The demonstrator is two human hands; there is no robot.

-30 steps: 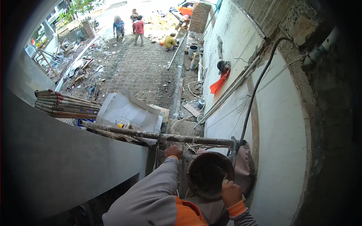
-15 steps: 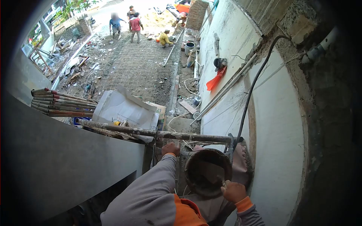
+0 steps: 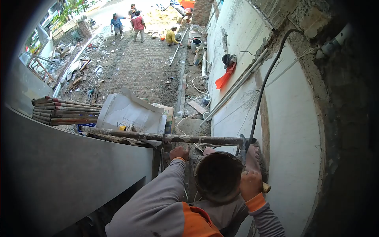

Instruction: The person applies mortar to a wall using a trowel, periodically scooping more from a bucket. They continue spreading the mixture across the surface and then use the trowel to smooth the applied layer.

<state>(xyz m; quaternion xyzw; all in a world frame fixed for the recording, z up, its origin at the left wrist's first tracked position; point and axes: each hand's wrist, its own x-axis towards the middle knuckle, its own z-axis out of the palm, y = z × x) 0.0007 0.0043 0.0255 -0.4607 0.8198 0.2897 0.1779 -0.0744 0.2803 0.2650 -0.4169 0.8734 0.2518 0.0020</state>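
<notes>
Your right hand (image 3: 251, 185) grips a wooden handle (image 3: 266, 187) beside the bucket (image 3: 203, 182); your left hand (image 3: 179, 153) curls, holding what I cannot tell.

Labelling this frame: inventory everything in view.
Bucket: 1, dark, lower centre
Wooden handle: 1, tan, lower right
Crossbar: 1, rusty, beyond bucket
Poles: several, rusty, left
Sack: 1, white, past crossbar
Walls: 2, grey left, white right
Hose: 1, black, right side
Cloth: 1, orange, right wall
Rebar grid: 1, brown, midground
Rubble: uncounted, mixed, upper left
People: 4+, mixed clothing, top
Left hand: 1, orange cuff, near crossbar
Right hand: 1, orange cuff, on handle
</notes>
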